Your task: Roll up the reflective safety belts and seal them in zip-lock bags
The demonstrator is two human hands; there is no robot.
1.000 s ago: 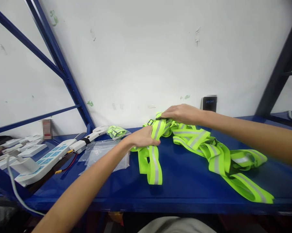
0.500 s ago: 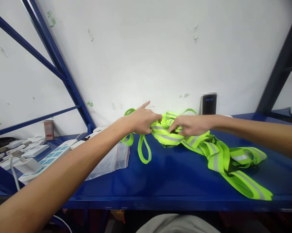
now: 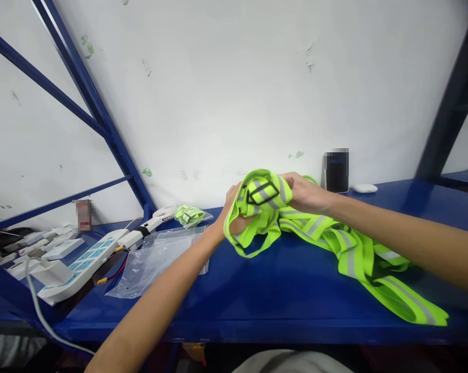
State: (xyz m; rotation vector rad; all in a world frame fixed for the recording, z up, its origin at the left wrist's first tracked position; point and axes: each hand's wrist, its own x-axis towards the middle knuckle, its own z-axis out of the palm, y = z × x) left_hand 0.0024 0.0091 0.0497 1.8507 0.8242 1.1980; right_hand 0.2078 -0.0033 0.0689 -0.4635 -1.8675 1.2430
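A neon-yellow reflective strap vest (image 3: 346, 248) with grey stripes lies across the blue shelf (image 3: 280, 305). Its left end is gathered into a folded bundle (image 3: 263, 194) held a little above the shelf. My left hand (image 3: 234, 217) grips the bundle from below and the left, fingers wrapped round the straps. My right hand (image 3: 301, 191) is closed on the bundle's right side. A loose loop hangs under the bundle.
Clear plastic bags (image 3: 159, 256) lie left of my left arm. A bagged folded vest (image 3: 190, 213) and a white handheld fan (image 3: 148, 225) sit by the wall. White power strips (image 3: 82, 264) lie far left. A dark device (image 3: 336, 171) and a white mouse (image 3: 365, 188) stand at the back.
The straps, first flat on the shelf under both hands, have been gathered and folded into a compact bundle lifted off the shelf. Both hands have come closer together on it.
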